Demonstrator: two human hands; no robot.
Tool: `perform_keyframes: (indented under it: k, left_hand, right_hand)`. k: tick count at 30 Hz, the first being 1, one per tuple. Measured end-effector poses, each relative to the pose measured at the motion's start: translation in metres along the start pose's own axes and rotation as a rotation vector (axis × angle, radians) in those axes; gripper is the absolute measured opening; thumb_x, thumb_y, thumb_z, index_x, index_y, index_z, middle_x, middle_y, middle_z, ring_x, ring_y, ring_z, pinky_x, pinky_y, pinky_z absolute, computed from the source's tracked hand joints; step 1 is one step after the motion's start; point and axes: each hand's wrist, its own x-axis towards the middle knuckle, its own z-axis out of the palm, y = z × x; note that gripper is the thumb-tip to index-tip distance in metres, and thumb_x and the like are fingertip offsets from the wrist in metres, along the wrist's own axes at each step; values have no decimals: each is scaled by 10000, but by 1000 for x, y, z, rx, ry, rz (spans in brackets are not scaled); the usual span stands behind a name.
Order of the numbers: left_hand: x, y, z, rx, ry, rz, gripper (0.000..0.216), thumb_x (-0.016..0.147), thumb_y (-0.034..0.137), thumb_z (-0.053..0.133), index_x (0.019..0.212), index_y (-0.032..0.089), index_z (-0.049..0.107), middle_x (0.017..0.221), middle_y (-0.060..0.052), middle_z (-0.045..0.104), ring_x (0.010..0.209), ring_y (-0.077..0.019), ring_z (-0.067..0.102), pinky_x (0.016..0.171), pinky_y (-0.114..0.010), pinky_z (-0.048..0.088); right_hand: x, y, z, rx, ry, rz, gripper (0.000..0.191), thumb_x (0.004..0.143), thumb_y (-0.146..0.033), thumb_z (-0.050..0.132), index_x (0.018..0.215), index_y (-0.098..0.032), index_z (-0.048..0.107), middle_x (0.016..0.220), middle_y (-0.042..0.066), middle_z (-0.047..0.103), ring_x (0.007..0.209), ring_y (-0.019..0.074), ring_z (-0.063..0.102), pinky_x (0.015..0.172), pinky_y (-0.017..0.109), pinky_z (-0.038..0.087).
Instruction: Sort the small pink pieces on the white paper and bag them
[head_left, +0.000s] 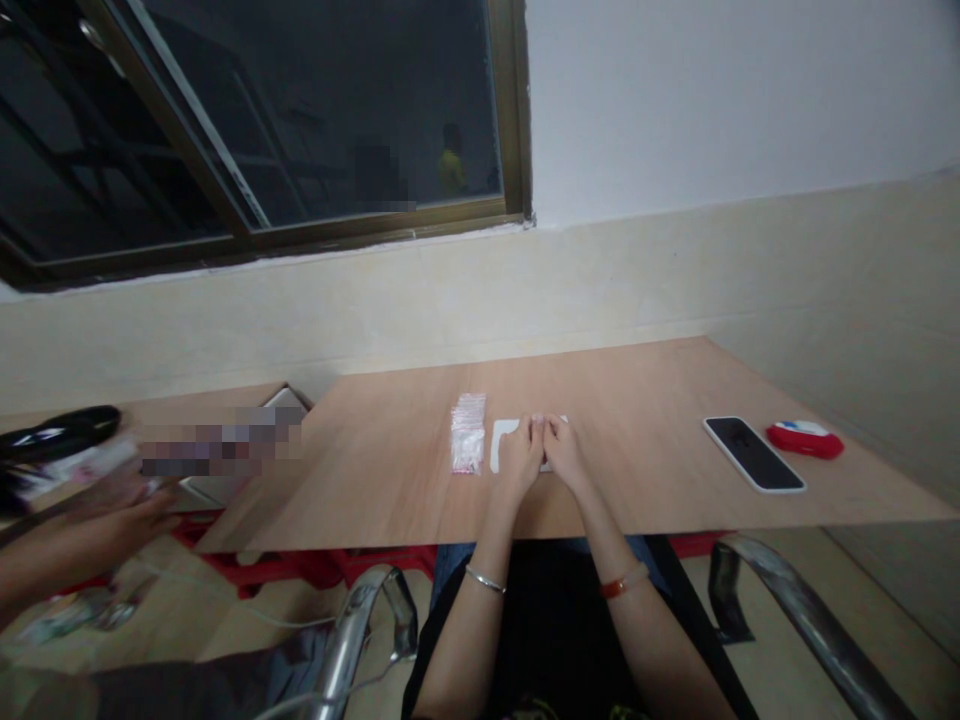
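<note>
My left hand (520, 452) and my right hand (564, 450) are close together over a white sheet or card (504, 428) on the wooden table. The fingers of both are closed, with the fingertips meeting at the far side. Whatever they hold between them is too small and too covered to make out. Just left of my left hand lies an overlapping row of small clear plastic bags (469, 435), running away from me. My hands hide most of the white sheet.
To the right lie a phone (754, 455) and a red-and-white object (805, 440). At the left, another person's hand (142, 520) is beside a second table holding a black coiled item (64, 432). Metal chair arms (367, 620) flank my lap. A wall and window stand behind the table.
</note>
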Motion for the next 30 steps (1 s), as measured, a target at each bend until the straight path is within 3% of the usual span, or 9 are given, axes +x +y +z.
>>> perform_keyframes:
  k: [5,8,12,15,20,25,30]
  left_hand:
    - [3,-7,3,-76,-5,-27,378,917,434,268,803,181,524,640,-20,553,596,-154,525,543,-234,297]
    - [5,-9,-2,28,-23,20,347,914,386,300,785,173,542,647,-40,574,613,-168,538,588,-250,324]
    - [4,-3,4,191,-41,51,318,913,322,312,810,154,562,669,-82,607,637,-196,569,684,-295,357]
    - [0,3,26,194,-58,12,342,922,315,276,866,135,562,752,-127,630,704,-223,596,690,-306,371]
    - [-12,12,60,186,-147,-43,344,927,301,259,925,112,547,813,-161,639,737,-242,611,674,-320,388]
    - [-16,11,58,159,-151,0,284,908,299,325,877,125,547,757,-135,632,698,-225,599,639,-303,387]
    - [-15,5,52,31,-95,41,145,821,164,444,920,150,550,779,-73,630,696,-175,578,633,-260,393]
  right_hand:
    - [-1,-7,-4,267,-54,73,356,794,-472,425,574,-196,463,489,-35,466,434,107,457,434,211,375]
    - [0,-7,-6,316,-88,107,366,768,-512,448,592,-192,475,495,-42,460,415,95,445,413,202,372]
    - [3,-1,-21,118,-131,38,337,785,-480,436,632,-187,504,516,-30,499,447,96,456,440,195,356]
    - [5,7,-43,-66,-231,-23,314,800,-411,426,586,-187,479,478,-38,468,444,94,436,444,198,321]
    - [5,16,-74,-163,-312,54,243,778,-338,451,590,-184,460,465,-38,473,414,93,429,416,208,263]
    - [8,21,-82,-274,-266,46,222,727,-298,483,540,-189,437,448,-48,442,416,89,404,428,211,247]
    - [7,22,-81,-248,-264,69,153,676,-232,496,535,-176,477,456,-46,458,430,87,413,435,203,243]
